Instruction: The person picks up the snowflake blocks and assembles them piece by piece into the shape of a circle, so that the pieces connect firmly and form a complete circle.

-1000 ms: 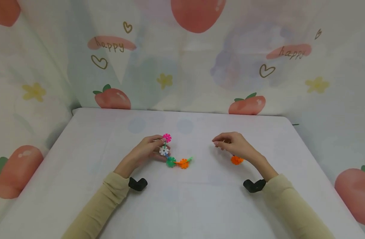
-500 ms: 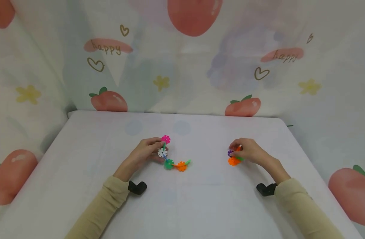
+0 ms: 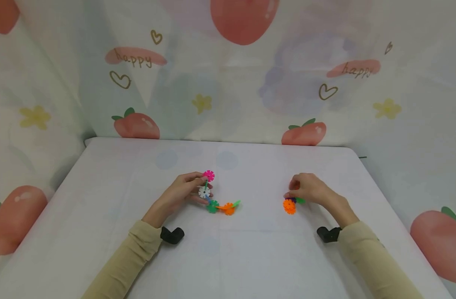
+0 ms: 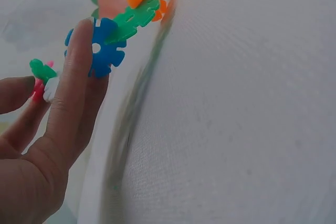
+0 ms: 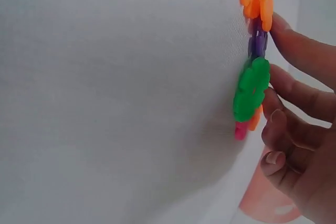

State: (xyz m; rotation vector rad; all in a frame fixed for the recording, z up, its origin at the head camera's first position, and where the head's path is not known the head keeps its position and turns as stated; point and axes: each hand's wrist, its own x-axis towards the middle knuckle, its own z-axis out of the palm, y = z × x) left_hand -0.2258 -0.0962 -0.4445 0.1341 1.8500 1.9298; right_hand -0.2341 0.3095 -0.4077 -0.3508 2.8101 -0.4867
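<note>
My left hand [image 3: 179,190] holds a chain of joined notched discs, pinching it near the pink disc [image 3: 208,175]. Below that come a white disc [image 3: 204,192], a green disc [image 3: 212,206] and an orange disc [image 3: 229,209] with a light green one at its end. In the left wrist view, a finger lies against the blue disc [image 4: 108,48]. To the right, my right hand [image 3: 313,189] has its fingertips on a small cluster with orange discs [image 3: 289,206]; the right wrist view shows its purple disc [image 5: 258,44] and green disc [image 5: 252,89], with a bit of pink below.
Both groups of discs are over a white-covered table [image 3: 228,257]. A black wrist-worn piece [image 3: 172,235] is at the left wrist and another [image 3: 328,234] at the right. A patterned cloth [image 3: 235,83] hangs behind the table.
My right hand has moved right from the middle to the orange cluster, which now sits slightly lower and turned under its fingertips. My left hand and its chain have stayed nearly in place.
</note>
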